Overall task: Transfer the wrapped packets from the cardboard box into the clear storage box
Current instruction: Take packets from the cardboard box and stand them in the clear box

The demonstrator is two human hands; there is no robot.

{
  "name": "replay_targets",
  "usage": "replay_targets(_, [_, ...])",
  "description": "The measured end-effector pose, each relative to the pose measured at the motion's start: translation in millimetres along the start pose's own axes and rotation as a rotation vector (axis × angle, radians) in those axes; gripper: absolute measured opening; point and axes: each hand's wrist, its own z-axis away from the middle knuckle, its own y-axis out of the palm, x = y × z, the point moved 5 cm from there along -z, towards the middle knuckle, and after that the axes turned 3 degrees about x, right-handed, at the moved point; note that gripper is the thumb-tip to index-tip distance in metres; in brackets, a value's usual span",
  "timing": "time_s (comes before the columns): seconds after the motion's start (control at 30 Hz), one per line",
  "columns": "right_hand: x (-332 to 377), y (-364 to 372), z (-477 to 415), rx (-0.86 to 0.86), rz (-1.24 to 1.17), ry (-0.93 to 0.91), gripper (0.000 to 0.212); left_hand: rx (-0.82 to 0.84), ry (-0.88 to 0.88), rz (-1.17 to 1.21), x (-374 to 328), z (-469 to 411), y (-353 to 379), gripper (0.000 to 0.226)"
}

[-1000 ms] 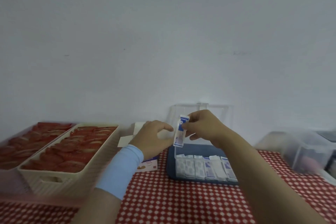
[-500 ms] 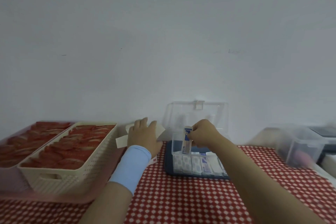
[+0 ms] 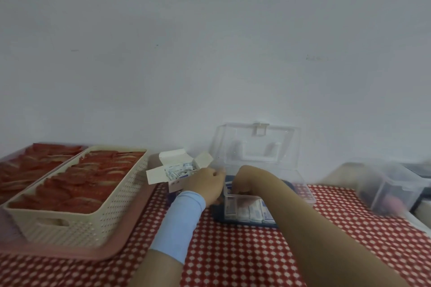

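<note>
Currently, white-and-blue wrapped packets (image 3: 255,212) line the clear plastic box (image 3: 303,187), long axes front-to-back. Finger closure of left hand (image 3: 205,184) and right hand (image 3: 248,178): indeterminate.

On the counter (image 3: 245,261), a basket (image 3: 77,228) stands on a tray (image 3: 70,253) at the left edge. The cardboard box (image 3: 173,155) sits near the back edge, right of the basket, with wrapped packets (image 3: 178,170) inside. Just right of it lies the clear storage box (image 3: 303,184), holding a row of packets (image 3: 249,211). A bin (image 3: 391,186) sits at the right edge.

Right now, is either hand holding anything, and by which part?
Right hand seems to pinch a wrapped packet by its top end; left hand cannot be told.
</note>
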Motion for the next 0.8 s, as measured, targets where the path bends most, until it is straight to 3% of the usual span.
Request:
replay_targets(0.07, [2.6, -0.1, 0.2, -0.013, 0.080, -0.004, 0.038, 0.012, 0.003, 0.057, 1.3, -0.4, 0.2, 0.029])
replay_targets(0.17, [1.2, -1.2, -0.5, -0.018, 0.149, -0.004, 0.040, 0.019, -0.004, 0.142, 3.4, -1.7, 0.9, 0.022])
replay_targets(0.3, [-3.6, -4.8, -1.5, -0.035, 0.096, -0.004, 0.043, 0.034, -0.011, 0.301, 4.1, 0.0, 3.0, 0.044])
replay_targets(0.43, [-1.5, -6.8, 4.2, -0.086, 0.103, -0.017, 0.043, 0.037, -0.030, 0.311, 1.4, 4.3, 2.2, 0.046])
replay_targets(0.53, [-3.2, -6.5, 6.7, -0.075, 0.043, -0.015, 0.034, 0.065, -0.048, 0.356, 1.0, 8.0, -1.0, 0.043])
replay_targets(0.6, [-5.4, -9.5, 7.9, -0.042, -0.127, 0.007, 0.017, 0.081, -0.037, 0.374, -0.9, 12.8, -8.6, 0.042])
replay_targets(0.63, [-5.7, -13.2, 11.4, -0.042, -0.153, 0.011, 0.011, 0.064, -0.011, 0.353, -2.4, 15.5, -16.4, 0.042])
replay_targets(0.7, [-4.7, -25.1, 18.4, -0.076, -0.174, 0.009, 0.017, -0.006, 0.054, 0.338, -4.3, 22.9, -38.5, 0.035])
replay_targets(0.8, [4.5, -50.4, 28.3, -0.226, -0.202, -0.044, 0.014, -0.191, 0.135, 0.237, 4.8, 29.9, -77.7, 0.025])
